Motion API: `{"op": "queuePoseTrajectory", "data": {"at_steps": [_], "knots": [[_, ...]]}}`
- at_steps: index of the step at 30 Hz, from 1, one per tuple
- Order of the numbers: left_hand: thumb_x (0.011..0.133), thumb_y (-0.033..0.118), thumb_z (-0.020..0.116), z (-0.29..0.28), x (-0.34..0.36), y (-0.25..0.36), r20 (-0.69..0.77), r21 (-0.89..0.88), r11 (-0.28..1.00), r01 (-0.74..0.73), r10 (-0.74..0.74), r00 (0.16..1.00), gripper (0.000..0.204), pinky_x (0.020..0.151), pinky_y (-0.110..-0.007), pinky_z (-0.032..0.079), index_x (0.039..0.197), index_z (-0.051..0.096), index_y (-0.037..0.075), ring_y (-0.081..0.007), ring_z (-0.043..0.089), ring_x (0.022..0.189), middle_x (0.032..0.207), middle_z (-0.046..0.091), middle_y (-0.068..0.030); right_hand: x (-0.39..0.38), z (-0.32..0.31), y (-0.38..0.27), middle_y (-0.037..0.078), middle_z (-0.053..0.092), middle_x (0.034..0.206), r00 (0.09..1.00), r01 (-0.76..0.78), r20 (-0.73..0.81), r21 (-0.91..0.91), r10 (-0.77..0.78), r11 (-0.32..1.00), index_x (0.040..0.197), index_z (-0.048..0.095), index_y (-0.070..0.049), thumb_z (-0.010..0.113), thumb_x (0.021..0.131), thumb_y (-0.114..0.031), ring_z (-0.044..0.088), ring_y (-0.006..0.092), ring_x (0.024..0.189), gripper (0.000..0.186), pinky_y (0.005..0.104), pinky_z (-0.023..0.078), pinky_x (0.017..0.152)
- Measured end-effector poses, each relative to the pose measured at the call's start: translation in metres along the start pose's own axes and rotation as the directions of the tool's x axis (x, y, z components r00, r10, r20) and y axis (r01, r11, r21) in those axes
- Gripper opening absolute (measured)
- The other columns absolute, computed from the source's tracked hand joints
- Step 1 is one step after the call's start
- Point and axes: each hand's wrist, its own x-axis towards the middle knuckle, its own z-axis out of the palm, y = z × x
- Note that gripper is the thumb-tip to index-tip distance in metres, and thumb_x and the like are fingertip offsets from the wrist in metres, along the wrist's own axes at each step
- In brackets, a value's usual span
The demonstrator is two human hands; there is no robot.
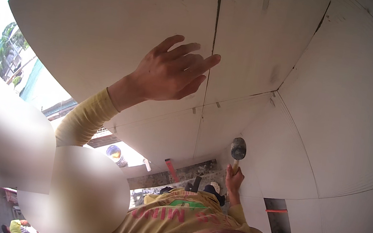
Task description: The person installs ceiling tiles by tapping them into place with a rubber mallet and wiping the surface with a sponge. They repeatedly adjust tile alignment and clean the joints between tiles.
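My left hand [174, 71] is raised in front of a large pale wall panel [112, 33], its fingers apart and nothing in them. The index finger reaches near the dark vertical joint [217, 15] between two panels; whether it touches the surface I cannot tell. Lower and to the right, my right hand [234, 180] is closed round the light wooden handle of a rubber mallet [238, 148]. The mallet's black, worn head points upward, away from my body, close to the pale wall.
Small grey tabs [218, 105] stick out along a panel joint. Below lie a red bar-shaped piece [171, 170] and a bucket [115, 152]. A rectangular cut-out [280, 227] opens at the lower right. Another person [21, 228] is at the lower left; two round patches are blurred.
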Motion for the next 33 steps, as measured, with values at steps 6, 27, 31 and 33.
{"op": "queuePoseTrajectory", "data": {"at_steps": [6, 27, 31, 33], "knots": [[0.085, 0.007, 0.074, 0.062, -0.076, 0.115, 0.245, -0.378, 0.799, 0.467, -0.400, 0.883, 0.049, 0.092, -0.044, 0.057, 0.133, 0.065, 0.007, -0.0206, 0.075, 0.092, 0.094, 0.078, -0.0032, 0.003, -0.048, 0.067, 0.023, 0.068, 0.072, 0.905, -0.041, 0.400, -0.254, 0.144, 0.966, 0.090, 0.065, 0.002, 0.068, 0.094, -0.044, 0.069, 0.0441, 0.071, 0.046, 0.0509, 0.053, 0.065], [0.097, 0.030, 0.057, 0.271, -0.277, 0.452, 0.735, 0.075, -0.435, 0.898, -0.584, -0.344, 0.052, 0.079, -0.040, 0.057, 0.140, 0.059, 0.001, -0.0268, 0.076, 0.084, 0.089, 0.078, -0.0170, 0.052, -0.082, 0.296, 0.022, 0.075, 0.099, 0.323, -0.132, 0.619, -0.720, 0.716, 0.681, 0.114, 0.071, 0.002, 0.066, 0.082, -0.026, 0.075, 0.0361, 0.089, 0.042, 0.0473, 0.059, 0.080], [0.099, 0.028, 0.059, 0.304, -0.241, 0.417, 0.868, 0.082, 0.167, 0.983, -0.497, 0.012, 0.045, 0.080, -0.041, 0.056, 0.136, 0.062, 0.003, -0.0257, 0.075, 0.092, 0.096, 0.077, -0.0169, 0.008, -0.099, 0.343, 0.024, 0.075, 0.095, 0.374, -0.326, 0.510, -0.710, 0.775, 0.624, 0.111, 0.070, 0.005, 0.068, 0.082, -0.023, 0.076, 0.0328, 0.081, 0.040, 0.0445, 0.060, 0.069], [0.100, 0.027, 0.059, 0.329, -0.218, 0.399, 0.896, 0.023, 0.126, 0.992, -0.443, 0.035, 0.043, 0.080, -0.041, 0.056, 0.135, 0.062, 0.002, -0.0255, 0.075, 0.095, 0.107, 0.075, -0.0190, -0.008, -0.107, 0.357, 0.025, 0.074, 0.095, 0.332, -0.374, 0.526, -0.689, 0.783, 0.621, 0.111, 0.069, 0.006, 0.068, 0.083, -0.022, 0.076, 0.0331, 0.078, 0.040, 0.0438, 0.059, 0.064]]}}
